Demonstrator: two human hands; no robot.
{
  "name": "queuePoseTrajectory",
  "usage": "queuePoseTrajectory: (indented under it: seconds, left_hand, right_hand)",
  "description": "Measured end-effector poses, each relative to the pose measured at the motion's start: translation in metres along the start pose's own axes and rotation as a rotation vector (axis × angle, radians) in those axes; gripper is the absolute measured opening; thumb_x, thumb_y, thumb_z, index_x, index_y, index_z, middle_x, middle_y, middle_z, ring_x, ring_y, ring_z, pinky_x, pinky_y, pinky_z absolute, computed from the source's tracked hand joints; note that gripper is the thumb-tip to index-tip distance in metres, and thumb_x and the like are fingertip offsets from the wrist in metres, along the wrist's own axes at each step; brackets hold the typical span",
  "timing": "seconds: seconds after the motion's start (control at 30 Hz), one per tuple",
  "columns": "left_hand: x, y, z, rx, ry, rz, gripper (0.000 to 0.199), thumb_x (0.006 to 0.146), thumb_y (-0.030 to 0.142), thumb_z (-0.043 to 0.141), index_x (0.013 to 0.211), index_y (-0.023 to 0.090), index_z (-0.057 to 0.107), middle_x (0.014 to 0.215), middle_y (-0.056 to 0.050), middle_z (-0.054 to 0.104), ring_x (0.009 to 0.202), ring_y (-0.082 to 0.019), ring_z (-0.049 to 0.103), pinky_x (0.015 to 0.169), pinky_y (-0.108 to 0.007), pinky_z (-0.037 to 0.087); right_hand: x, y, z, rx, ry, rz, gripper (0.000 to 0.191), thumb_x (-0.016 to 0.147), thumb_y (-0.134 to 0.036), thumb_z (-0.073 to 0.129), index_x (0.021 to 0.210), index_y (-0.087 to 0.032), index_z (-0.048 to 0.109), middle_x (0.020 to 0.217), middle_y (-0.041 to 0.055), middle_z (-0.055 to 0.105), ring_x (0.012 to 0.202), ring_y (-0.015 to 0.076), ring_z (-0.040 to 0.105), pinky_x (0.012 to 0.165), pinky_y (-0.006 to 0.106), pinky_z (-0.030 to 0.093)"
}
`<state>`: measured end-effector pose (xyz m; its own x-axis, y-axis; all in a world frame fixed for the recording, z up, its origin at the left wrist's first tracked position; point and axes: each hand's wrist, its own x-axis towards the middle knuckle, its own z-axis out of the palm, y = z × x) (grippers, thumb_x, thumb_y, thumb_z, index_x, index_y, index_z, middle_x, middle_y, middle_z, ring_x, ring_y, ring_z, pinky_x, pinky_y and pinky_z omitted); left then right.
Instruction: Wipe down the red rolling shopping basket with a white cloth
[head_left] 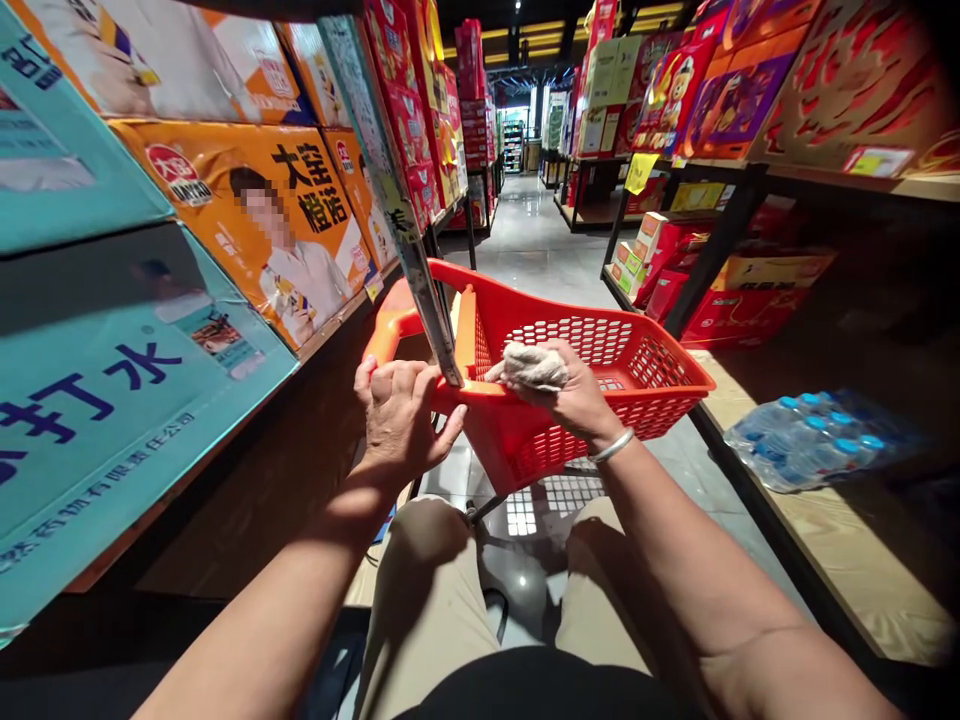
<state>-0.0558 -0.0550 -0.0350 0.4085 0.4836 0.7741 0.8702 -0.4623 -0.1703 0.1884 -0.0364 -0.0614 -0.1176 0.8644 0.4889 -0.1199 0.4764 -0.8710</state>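
Observation:
A red plastic shopping cart with holed sides stands in front of my knees. My left hand grips the cart's handle at the near left, fingers curled over it and thumb sticking out to the right. In my right hand is a crumpled off-white cloth, held at the near rim of the basket. A worn metal post slants down from the upper left; its lower end shows at the near rim, close to my left fingers. I cannot tell whether the post is fixed to the cart.
Orange cartons and teal cartons are stacked on the left. Gift boxes fill the right shelf. Shrink-wrapped water bottles lie on a low wooden shelf. A tiled aisle runs ahead between shelves.

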Motion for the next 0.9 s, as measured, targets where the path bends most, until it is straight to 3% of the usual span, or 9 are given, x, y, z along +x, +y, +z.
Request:
queuePoseTrajectory:
  seconds: [0.17,0.3,0.4,0.47,0.53,0.67,0.77,0.83,0.9]
  left_hand:
    - [0.002,0.002,-0.007,0.012,-0.115,-0.035,0.047,0.084,0.050,0.062,0.119,0.018,0.060,0.114,-0.014,0.063,0.113,-0.035,0.052,0.120,-0.060,0.018]
    - [0.002,0.003,-0.010,0.026,-0.159,-0.041,0.050,0.085,0.052,0.061,0.125,0.022,0.059,0.115,-0.013,0.062,0.116,-0.035,0.051,0.122,-0.059,0.016]
    - [0.002,0.005,-0.011,0.016,-0.154,-0.043,0.050,0.084,0.051,0.062,0.124,0.021,0.059,0.114,-0.014,0.062,0.117,-0.036,0.051,0.122,-0.060,0.015]
    - [0.002,0.005,-0.010,0.014,-0.148,-0.040,0.050,0.084,0.050,0.062,0.124,0.021,0.059,0.114,-0.014,0.061,0.117,-0.036,0.052,0.122,-0.060,0.015]
    - [0.002,0.005,-0.009,0.019,-0.137,-0.037,0.051,0.082,0.050,0.063,0.123,0.020,0.059,0.113,-0.014,0.061,0.116,-0.036,0.052,0.121,-0.060,0.015]
    - [0.005,0.005,-0.004,0.033,-0.121,-0.021,0.052,0.082,0.050,0.064,0.121,0.017,0.059,0.113,-0.015,0.061,0.114,-0.036,0.051,0.120,-0.060,0.017]
    - [0.007,0.004,0.000,0.042,-0.122,-0.026,0.050,0.082,0.052,0.063,0.119,0.018,0.060,0.114,-0.016,0.062,0.114,-0.037,0.051,0.119,-0.062,0.018]
    - [0.009,0.003,0.002,0.043,-0.145,-0.052,0.052,0.080,0.052,0.063,0.119,0.018,0.060,0.116,-0.016,0.061,0.116,-0.038,0.050,0.120,-0.063,0.017]
    - [0.010,0.001,0.004,0.029,-0.186,-0.080,0.055,0.077,0.050,0.066,0.120,0.017,0.061,0.118,-0.018,0.061,0.119,-0.040,0.048,0.121,-0.063,0.014]
  right_hand:
    - [-0.005,-0.020,0.007,0.050,0.101,-0.025,0.075,0.071,-0.041,0.090,0.133,-0.029,0.050,0.131,0.0077,0.066,0.117,0.0231,0.067,0.107,0.047,0.055]
    - [-0.002,-0.036,0.015,0.073,0.016,-0.010,0.068,0.081,-0.053,0.078,0.139,-0.028,0.052,0.131,0.0091,0.066,0.119,0.0258,0.067,0.106,0.048,0.057]
    - [0.008,-0.033,0.013,-0.181,-0.096,0.026,0.047,0.087,-0.049,0.072,0.126,-0.025,0.064,0.124,0.0083,0.067,0.119,0.0273,0.064,0.112,0.052,0.051]
    - [0.015,-0.029,0.011,-0.478,-0.085,0.021,0.037,0.087,-0.044,0.072,0.118,-0.024,0.070,0.120,0.0089,0.066,0.122,0.0294,0.060,0.116,0.056,0.044]
    - [0.019,-0.026,0.013,-0.681,-0.040,-0.047,0.042,0.087,-0.041,0.071,0.126,-0.024,0.067,0.121,0.0107,0.060,0.124,0.0302,0.055,0.118,0.056,0.041]
    - [0.013,-0.022,0.029,-0.756,0.053,-0.208,0.063,0.093,-0.030,0.065,0.152,-0.029,0.043,0.135,0.0113,0.050,0.125,0.0261,0.053,0.111,0.044,0.048]
    - [0.001,-0.016,0.045,-0.825,0.100,-0.250,0.050,0.096,-0.026,0.059,0.144,-0.036,0.053,0.142,0.0080,0.051,0.125,0.0277,0.053,0.108,0.045,0.049]
    - [-0.005,-0.014,0.052,-0.898,0.059,-0.262,0.043,0.095,-0.034,0.064,0.137,-0.035,0.060,0.146,0.0082,0.051,0.125,0.0309,0.052,0.108,0.048,0.049]
    - [-0.007,-0.014,0.056,-0.968,0.012,-0.274,0.050,0.089,-0.044,0.072,0.136,-0.031,0.062,0.149,0.0102,0.049,0.125,0.0343,0.051,0.108,0.050,0.048]
